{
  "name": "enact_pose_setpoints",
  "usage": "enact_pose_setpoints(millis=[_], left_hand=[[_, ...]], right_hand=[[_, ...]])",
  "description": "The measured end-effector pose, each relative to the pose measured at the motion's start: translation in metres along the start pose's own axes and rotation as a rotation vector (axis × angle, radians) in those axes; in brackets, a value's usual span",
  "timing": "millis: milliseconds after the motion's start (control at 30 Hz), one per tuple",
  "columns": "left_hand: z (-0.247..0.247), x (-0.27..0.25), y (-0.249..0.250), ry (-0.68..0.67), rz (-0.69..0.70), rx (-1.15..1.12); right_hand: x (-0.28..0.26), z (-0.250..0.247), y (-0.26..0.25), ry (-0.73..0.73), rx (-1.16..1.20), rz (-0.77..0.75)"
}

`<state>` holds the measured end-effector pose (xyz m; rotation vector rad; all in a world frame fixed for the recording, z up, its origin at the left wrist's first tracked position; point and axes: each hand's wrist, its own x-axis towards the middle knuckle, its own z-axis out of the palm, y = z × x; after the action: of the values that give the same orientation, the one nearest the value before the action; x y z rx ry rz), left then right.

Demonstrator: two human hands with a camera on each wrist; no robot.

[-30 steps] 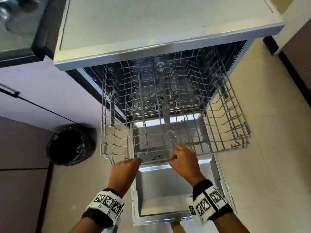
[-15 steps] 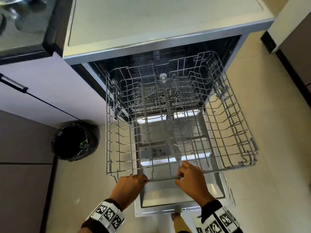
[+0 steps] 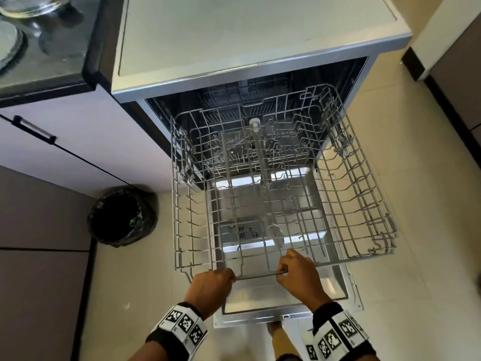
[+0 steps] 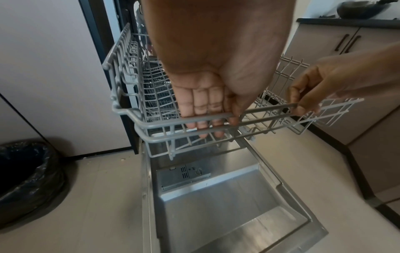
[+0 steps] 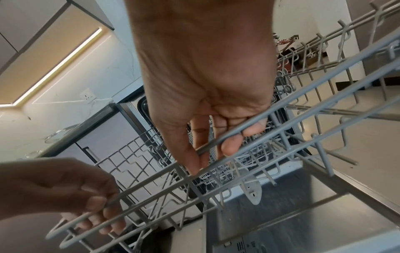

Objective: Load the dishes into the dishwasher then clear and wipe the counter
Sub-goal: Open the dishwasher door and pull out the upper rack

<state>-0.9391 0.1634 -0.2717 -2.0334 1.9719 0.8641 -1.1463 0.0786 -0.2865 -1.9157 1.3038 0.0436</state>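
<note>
The dishwasher (image 3: 250, 71) stands open, its steel door (image 3: 338, 290) folded flat over the floor. An empty grey wire upper rack (image 3: 364, 204) is drawn far out over the door. My left hand (image 3: 212, 285) grips the rack's front handle bar (image 3: 257, 276) at its left end, fingers curled over the wire (image 4: 203, 118). My right hand (image 3: 299, 274) grips the same bar at its right end, thumb and fingers wrapped round it (image 5: 218, 145). No dishes lie in the rack. A glass bowl (image 3: 31, 6) and a grey plate (image 3: 7, 45) sit on the dark counter at top left.
A black bin (image 3: 122, 217) lined with a bag stands on the tiled floor left of the door. Pale cabinet fronts (image 3: 65, 142) run along the left. Brown cabinets (image 4: 346, 85) face the dishwasher on the right. A dark pan (image 4: 363, 8) rests on that far counter.
Both hands have pulled the upper rack further out of the dishwasher toward me. The rack now overhangs most of the open door.
</note>
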Motion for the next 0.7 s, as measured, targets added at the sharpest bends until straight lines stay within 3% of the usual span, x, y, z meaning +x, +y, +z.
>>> enact_pose_setpoints(millis=[400, 500, 533, 700], left_hand=[[0.010, -0.012, 0.002, 0.024, 0.010, -0.049], [0.013, -0.015, -0.004, -0.055, -0.008, 0.004], [0.015, -0.015, -0.006, -0.027, -0.020, 0.033], [0.016, -0.018, -0.005, -0.009, -0.030, -0.070]], right_hand=[[-0.015, 0.006, 0.006, -0.038, -0.001, -0.014], [-0.017, 0.012, 0.005, -0.050, -0.003, -0.018], [-0.017, 0.013, 0.005, -0.051, -0.007, -0.013], [-0.017, 0.018, 0.009, -0.018, 0.001, 0.007]])
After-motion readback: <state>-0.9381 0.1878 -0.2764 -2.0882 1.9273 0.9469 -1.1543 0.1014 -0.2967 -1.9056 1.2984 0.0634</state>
